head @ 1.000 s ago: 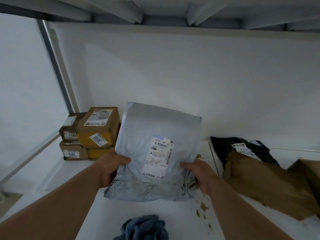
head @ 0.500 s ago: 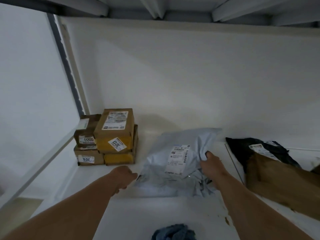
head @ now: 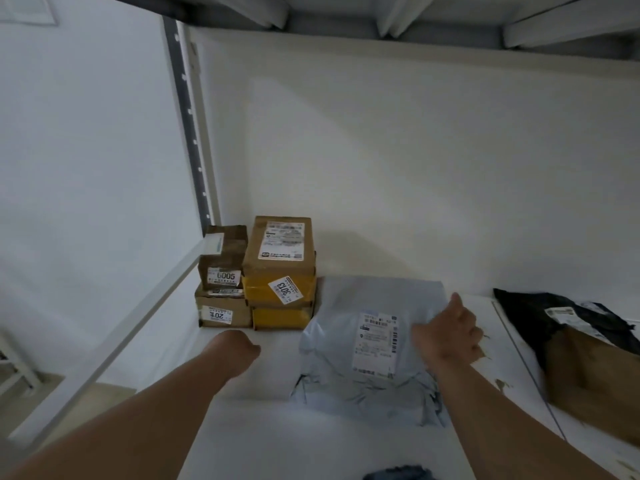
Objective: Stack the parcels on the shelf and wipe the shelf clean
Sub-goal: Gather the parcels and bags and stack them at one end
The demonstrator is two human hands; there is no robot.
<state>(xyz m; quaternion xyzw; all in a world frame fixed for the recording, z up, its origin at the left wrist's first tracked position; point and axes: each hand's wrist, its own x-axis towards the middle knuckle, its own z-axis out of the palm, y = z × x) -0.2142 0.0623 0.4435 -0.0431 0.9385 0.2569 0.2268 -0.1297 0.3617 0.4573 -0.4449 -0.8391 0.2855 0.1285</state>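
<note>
Your right hand [head: 450,336] rests on the grey mailer bag [head: 363,344], flat at centre frame on the shelf [head: 277,438] beside the stacked boxes [head: 263,278]; your left hand [head: 235,346] is clenched, empty.

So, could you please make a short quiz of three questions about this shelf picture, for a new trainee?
1. True or false: the grey mailer bag lies flat on the shelf.
2. Which hand touches the grey mailer bag: A) left hand, B) right hand, C) both?
3. Fill in: the stacked cardboard boxes stand to the ____ of the grey mailer bag.

Key: 1 true; 2 B; 3 left.
</note>
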